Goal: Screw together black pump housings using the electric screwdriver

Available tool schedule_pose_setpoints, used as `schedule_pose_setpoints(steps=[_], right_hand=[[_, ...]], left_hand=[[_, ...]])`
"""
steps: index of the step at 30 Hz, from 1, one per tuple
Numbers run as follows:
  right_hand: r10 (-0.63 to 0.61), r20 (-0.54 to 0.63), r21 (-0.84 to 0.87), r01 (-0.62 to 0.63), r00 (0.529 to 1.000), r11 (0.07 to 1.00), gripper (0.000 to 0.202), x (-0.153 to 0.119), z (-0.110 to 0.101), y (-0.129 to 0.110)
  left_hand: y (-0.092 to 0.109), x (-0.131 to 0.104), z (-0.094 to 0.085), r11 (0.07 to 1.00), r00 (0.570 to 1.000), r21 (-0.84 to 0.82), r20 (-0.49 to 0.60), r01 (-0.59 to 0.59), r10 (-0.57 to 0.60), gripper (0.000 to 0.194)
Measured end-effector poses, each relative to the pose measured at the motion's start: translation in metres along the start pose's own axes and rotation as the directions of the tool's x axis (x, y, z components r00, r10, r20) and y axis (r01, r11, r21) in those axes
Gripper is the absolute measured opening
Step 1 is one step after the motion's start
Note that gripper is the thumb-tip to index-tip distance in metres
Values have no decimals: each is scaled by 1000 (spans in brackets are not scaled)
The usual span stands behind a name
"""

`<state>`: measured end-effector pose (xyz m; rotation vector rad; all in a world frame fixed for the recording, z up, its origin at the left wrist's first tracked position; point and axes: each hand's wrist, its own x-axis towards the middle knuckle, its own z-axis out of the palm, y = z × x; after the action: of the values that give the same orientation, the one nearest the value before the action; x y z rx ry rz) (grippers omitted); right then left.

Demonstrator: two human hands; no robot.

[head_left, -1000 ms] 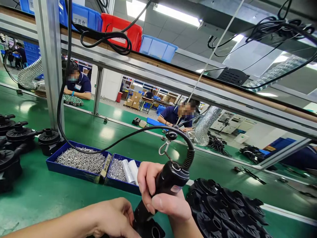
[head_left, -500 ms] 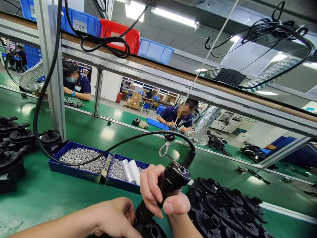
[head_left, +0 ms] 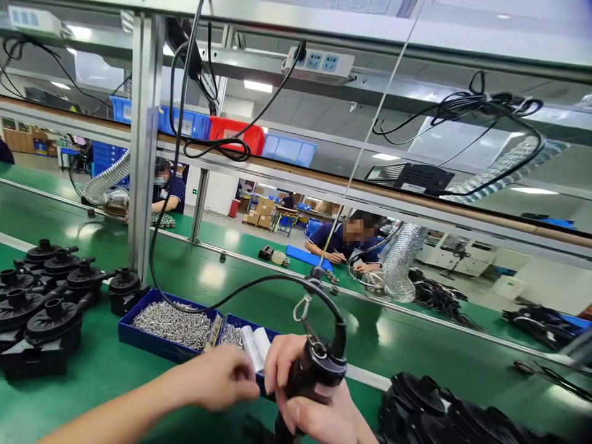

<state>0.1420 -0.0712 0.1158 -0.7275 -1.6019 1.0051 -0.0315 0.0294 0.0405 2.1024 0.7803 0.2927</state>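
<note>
My right hand (head_left: 300,385) is wrapped round a black corded electric screwdriver (head_left: 319,370), held upright at the lower middle, with its cable and a hanging cord at the top. My left hand (head_left: 222,377) is just left of it, fingers curled together; what they hold, if anything, is hidden. Below the tool, a dark part (head_left: 256,428) shows only dimly at the bottom edge. Behind my hands are a blue tray of screws (head_left: 171,324) and a second blue tray (head_left: 231,320) with small metal pieces and clear plastic rolls.
Black round housings (head_left: 50,317) stand at the left, and more (head_left: 430,410) lie at the lower right. A metal post (head_left: 144,148) rises behind the screw tray. Two people sit across the green bench (head_left: 203,277). A shelf overhead holds blue and red bins (head_left: 235,132).
The camera view has shifted and tilted. My left hand has lifted off the black part below the screwdriver and moved up and left. My right hand still grips the tool.
</note>
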Motion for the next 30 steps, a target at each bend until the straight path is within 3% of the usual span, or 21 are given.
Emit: schedule_pose_setpoints(steps=[2,4,6,10,13,17,20,26,30], right_hand=[[-25,-73,-37,22,997,999,13,3,3,2],[-1,-151,-53,-7,988,999,13,5,8,3],[30,-207,-63,-44,978,997,12,6,12,3],[-16,-244,-125,-15,970,992,9,5,17,-3],[-13,-259,-142,-25,966,990,10,5,15,-5],[6,-210,-114,-31,978,993,10,7,7,-4],[-75,-189,-186,39,979,982,9,6,1,-7],[-207,-393,-174,148,896,974,2,0,1,-14],[-276,-456,-146,234,846,961,8,-2,6,-16]], left_hand=[[2,7,-20,944,968,313,-249,106,-26,13],[1,18,-31,886,934,411,-351,214,-63,13],[-3,29,-33,865,930,426,-352,263,-110,12],[-9,42,-28,836,931,457,-328,304,-159,29],[-10,40,-24,830,927,464,-341,310,-155,15],[-8,32,-24,843,921,449,-367,296,-128,20],[-8,29,-26,864,919,419,-377,278,-113,18],[-15,29,-28,903,911,341,-396,263,-116,11],[-7,26,-29,915,899,310,-423,260,-112,9]])
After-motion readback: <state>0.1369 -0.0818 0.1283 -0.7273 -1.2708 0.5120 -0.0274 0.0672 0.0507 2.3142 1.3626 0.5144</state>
